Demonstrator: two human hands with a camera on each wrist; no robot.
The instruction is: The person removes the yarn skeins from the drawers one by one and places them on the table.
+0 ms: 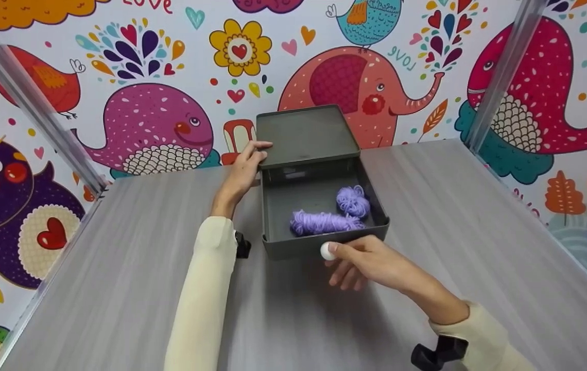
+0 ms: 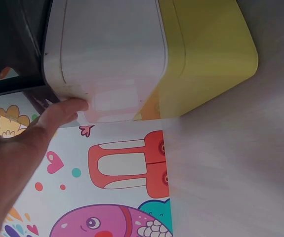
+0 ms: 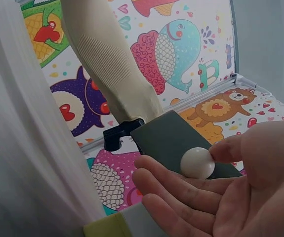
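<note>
A dark grey box [image 1: 293,248] stands in front of me, its lid [image 1: 306,135] tilted up over the back part. My left hand [image 1: 242,172] grips the lid's left edge, with fingertips showing on its upper face. In the left wrist view its thumb [image 2: 65,111] lies against a white side wall [image 2: 107,49]. Two purple yarn bundles lie inside the box near the front: a long skein [image 1: 324,223] and a rounder one [image 1: 354,201]. Just outside the front wall, my right hand [image 1: 376,263] pinches a small white ball [image 1: 328,251] between thumb and fingers.
A yellow wall [image 2: 211,54] adjoins the white one in the left wrist view. The grey wood-grain table [image 1: 134,273] extends on both sides of the box. Patterned panels [image 1: 170,46] with cartoon animals enclose the back and sides, joined by metal corner posts [image 1: 504,77].
</note>
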